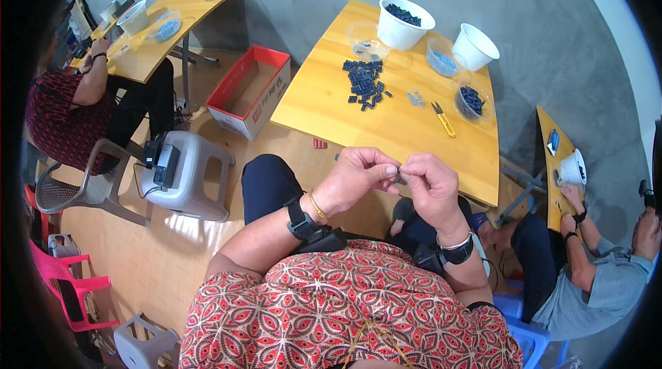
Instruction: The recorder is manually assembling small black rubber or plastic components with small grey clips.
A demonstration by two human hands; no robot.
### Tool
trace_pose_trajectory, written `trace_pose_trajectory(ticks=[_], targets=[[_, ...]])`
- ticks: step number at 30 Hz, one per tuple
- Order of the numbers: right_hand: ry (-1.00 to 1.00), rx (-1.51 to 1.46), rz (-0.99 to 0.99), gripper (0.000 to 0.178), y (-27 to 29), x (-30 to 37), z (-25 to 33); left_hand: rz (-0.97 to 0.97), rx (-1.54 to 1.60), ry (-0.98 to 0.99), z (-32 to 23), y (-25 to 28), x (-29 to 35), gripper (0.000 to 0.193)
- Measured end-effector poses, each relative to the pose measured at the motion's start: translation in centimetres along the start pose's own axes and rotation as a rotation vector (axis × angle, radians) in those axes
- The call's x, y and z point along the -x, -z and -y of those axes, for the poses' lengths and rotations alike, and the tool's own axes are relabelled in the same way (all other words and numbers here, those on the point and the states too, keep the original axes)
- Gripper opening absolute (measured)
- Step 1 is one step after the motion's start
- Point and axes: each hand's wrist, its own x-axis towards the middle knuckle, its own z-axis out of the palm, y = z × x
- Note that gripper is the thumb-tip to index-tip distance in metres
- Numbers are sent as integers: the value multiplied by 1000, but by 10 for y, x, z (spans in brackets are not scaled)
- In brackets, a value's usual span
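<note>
My left hand [353, 179] and my right hand [433, 186] meet in front of me, just off the near edge of the yellow wooden table [393, 138]. Between their pinched fingertips is a small dark part [398, 176], mostly hidden by the fingers. A loose pile of dark blue rectangular plastic parts [364, 83] lies on the table beyond my hands. Right of it are several small pale pieces [415, 99] and yellow-handled snips [443, 121]. A clear bowl [474, 101] near the right edge holds more dark parts.
At the table's back stand a white bucket [389, 33] of dark parts, an empty-looking white bucket [476, 50], a clear tub [355, 39] and a bowl of light blue bits [441, 60]. A red-rimmed box [269, 97] is on the floor. People work at tables on both sides.
</note>
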Motion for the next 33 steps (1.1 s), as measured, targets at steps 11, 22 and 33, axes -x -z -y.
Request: trace_pose_trajectory(ticks=[11, 22, 33], targets=[[-182, 35, 22, 31, -20, 0, -17, -61, 255, 93, 14, 19, -8, 10], [-94, 39, 252, 63, -52, -4, -57, -183, 254, 38, 28, 49, -21, 8], [-304, 322, 33, 11, -28, -85, -182, -234, 370, 66, 17, 73, -28, 9]])
